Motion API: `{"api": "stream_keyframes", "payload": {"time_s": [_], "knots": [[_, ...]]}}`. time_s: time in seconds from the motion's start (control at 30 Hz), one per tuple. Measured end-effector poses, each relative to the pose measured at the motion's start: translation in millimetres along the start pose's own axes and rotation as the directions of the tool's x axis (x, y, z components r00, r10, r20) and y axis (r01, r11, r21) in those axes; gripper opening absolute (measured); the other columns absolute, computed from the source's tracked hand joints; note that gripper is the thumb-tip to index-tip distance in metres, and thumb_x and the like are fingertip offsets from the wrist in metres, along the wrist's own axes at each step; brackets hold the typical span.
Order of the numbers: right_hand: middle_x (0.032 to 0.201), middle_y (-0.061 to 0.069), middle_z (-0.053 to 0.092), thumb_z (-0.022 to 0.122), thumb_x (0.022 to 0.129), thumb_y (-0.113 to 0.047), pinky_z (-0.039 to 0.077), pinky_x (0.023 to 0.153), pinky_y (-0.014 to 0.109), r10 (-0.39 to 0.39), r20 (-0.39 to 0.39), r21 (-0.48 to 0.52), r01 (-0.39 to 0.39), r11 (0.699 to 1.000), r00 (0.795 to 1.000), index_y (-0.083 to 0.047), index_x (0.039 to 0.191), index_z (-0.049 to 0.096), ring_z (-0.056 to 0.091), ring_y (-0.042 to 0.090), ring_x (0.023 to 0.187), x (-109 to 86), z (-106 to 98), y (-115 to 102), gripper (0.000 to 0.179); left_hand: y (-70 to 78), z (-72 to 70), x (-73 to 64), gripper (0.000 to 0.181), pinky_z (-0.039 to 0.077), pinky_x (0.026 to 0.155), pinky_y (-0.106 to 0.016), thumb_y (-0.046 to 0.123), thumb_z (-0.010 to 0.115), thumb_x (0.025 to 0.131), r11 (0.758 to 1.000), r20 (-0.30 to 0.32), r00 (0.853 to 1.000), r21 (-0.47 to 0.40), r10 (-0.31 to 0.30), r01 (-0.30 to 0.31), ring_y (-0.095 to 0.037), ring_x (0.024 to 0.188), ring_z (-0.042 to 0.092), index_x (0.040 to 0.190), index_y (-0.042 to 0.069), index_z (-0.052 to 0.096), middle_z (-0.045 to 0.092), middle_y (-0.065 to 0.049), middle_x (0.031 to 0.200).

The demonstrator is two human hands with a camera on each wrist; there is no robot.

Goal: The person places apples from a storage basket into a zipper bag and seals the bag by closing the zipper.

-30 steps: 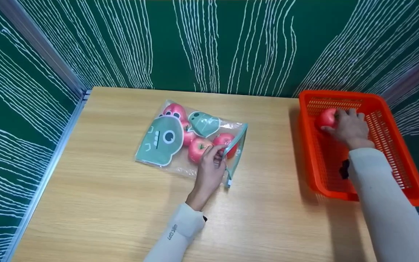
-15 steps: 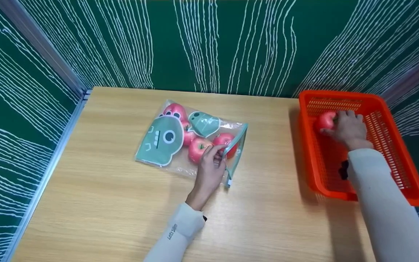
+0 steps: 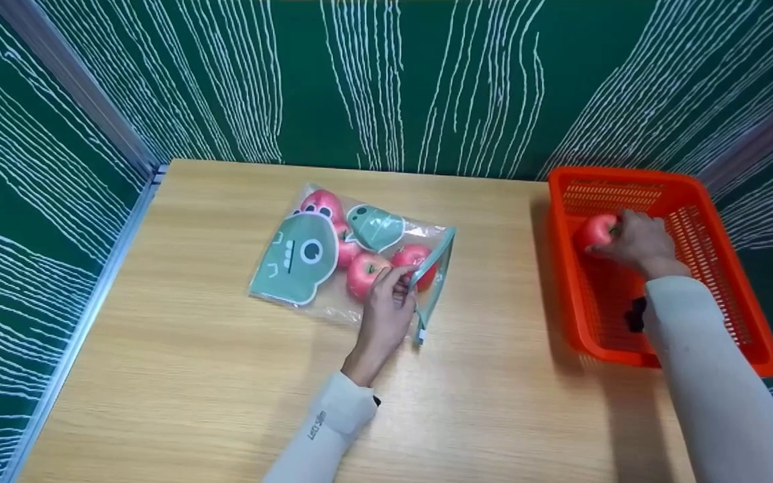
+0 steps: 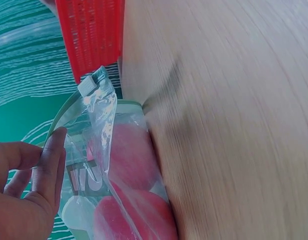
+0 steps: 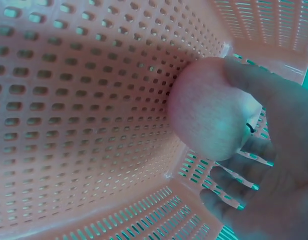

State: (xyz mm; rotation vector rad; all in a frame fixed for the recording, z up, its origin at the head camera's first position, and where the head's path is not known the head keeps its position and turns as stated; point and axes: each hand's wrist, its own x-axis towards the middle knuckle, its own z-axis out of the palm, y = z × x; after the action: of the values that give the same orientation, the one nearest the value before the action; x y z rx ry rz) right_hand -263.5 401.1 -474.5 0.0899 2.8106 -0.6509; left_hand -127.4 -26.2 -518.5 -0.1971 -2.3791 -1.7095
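A clear zip bag (image 3: pixel 333 312) with green monster prints lies on the table, several red apples (image 3: pixel 366 274) inside it. My left hand (image 3: pixel 390 308) pinches the green zip edge at the bag's mouth. The left wrist view shows thumb and forefinger on that edge, with the white slider (image 4: pixel 87 86) beyond them. Over in the orange basket (image 3: pixel 564 282), my right hand (image 3: pixel 641 243) grips another apple (image 3: pixel 594 233). Seen from the right wrist, the thumb lies over this apple (image 5: pixel 209 110) and the fingers curl beneath it, near its stem.
The basket stands at the right side of the wooden table (image 3: pixel 192 376), its perforated walls rising around the right hand. Green panels with white wavy lines (image 3: pixel 359 87) border the table at the back and both sides.
My right hand and the apple have shifted a little left and toward me inside the basket. The left hand stays on the bag's edge.
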Motion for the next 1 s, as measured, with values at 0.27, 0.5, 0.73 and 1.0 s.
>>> {"api": "stream_keyframes", "payload": {"time_s": [0.27,0.5,0.73,1.0], "knots": [[0.127,0.028,0.056,0.090,0.081,-0.044,0.045,0.102,0.073,-0.020,0.002,-0.025,0.020,1.000,1.000,0.003,0.147,0.045,0.047,0.049,0.110,-10.2,-3,1,0.093,-0.5,0.6,-0.8,0.035,0.060,0.087,-0.029,-0.014,0.068,0.093,1.000,0.007,1.000,-0.010,-0.007,0.007,-0.022,0.097,0.066,0.125,0.000,0.069,0.064,-0.011,0.105],[0.126,0.029,0.054,0.090,0.082,-0.042,0.046,0.100,0.073,-0.048,-0.049,-0.078,0.044,0.996,0.998,0.005,0.143,0.047,0.044,0.049,0.110,-17.5,-11,-4,0.087,-1.6,0.9,-0.7,0.035,0.060,0.086,-0.028,-0.014,0.067,0.093,1.000,0.007,1.000,-0.010,-0.006,0.006,-0.022,0.097,0.066,0.125,0.000,0.069,0.064,-0.011,0.106],[0.129,0.029,0.052,0.091,0.081,-0.033,0.046,0.096,0.071,-0.129,-0.143,-0.132,0.110,0.985,0.981,0.005,0.144,0.047,0.041,0.050,0.112,-31.7,-16,-15,0.086,-1.2,0.9,0.0,0.034,0.061,0.085,-0.030,-0.013,0.067,0.093,1.000,0.006,1.000,-0.022,-0.007,0.007,-0.022,0.094,0.066,0.125,-0.002,0.069,0.063,-0.011,0.103],[0.137,0.030,0.051,0.094,0.078,-0.025,0.045,0.097,0.074,-0.218,-0.227,-0.174,0.181,0.968,0.949,0.002,0.152,0.045,0.040,0.052,0.117,-46.4,-22,-32,0.093,-1.6,1.0,-0.4,0.037,0.060,0.087,-0.030,-0.014,0.068,0.093,0.999,0.019,0.999,-0.026,-0.032,0.032,-0.021,0.096,0.065,0.127,0.000,0.068,0.063,-0.010,0.105]]}}
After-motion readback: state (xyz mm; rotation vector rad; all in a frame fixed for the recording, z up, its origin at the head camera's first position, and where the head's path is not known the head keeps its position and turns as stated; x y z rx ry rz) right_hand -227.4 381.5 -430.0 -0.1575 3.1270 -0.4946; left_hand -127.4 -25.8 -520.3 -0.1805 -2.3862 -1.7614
